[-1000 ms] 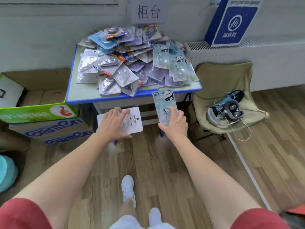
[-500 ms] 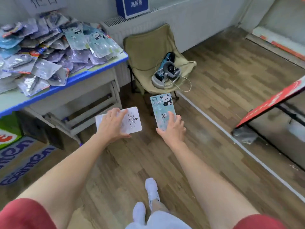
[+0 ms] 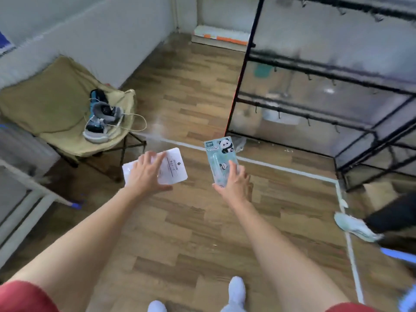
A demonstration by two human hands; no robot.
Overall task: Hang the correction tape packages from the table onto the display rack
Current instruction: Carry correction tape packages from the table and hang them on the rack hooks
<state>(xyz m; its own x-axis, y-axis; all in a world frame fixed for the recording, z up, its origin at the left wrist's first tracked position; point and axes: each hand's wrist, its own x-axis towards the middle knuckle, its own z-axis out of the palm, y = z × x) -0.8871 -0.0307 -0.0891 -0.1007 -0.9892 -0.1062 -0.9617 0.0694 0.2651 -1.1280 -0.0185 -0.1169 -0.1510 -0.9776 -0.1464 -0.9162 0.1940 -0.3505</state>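
At the far left edge stands part of a white table frame (image 3: 31, 190). Just beyond it a tan folding chair (image 3: 45, 104) sits against the wall, and a grey and blue headset (image 3: 102, 118) with a looping cable lies on its seat.

In the middle, above the wood floor (image 3: 191, 233), the left hand (image 3: 147, 174) holds a white-backed correction tape package (image 3: 174, 168) in the air with its printed back facing up. The grip is a pinch: the fingers lie across the back and the thumb comes in under the near edge.

Just to the right, and apart from it, the right hand (image 3: 234, 183) holds a panda correction tape package (image 3: 221, 156) upright by its lower end. The fingers are laid on the front and the thumb is at the left side, so the panda print at the top stays in view.

Farther right stands the black display rack (image 3: 315, 104), with small hooks along its crossbars. Both packages are well short of it. A white line (image 3: 281, 168) on the floor runs in front of the rack. At the right edge is another person's pale shoe (image 3: 355, 228).
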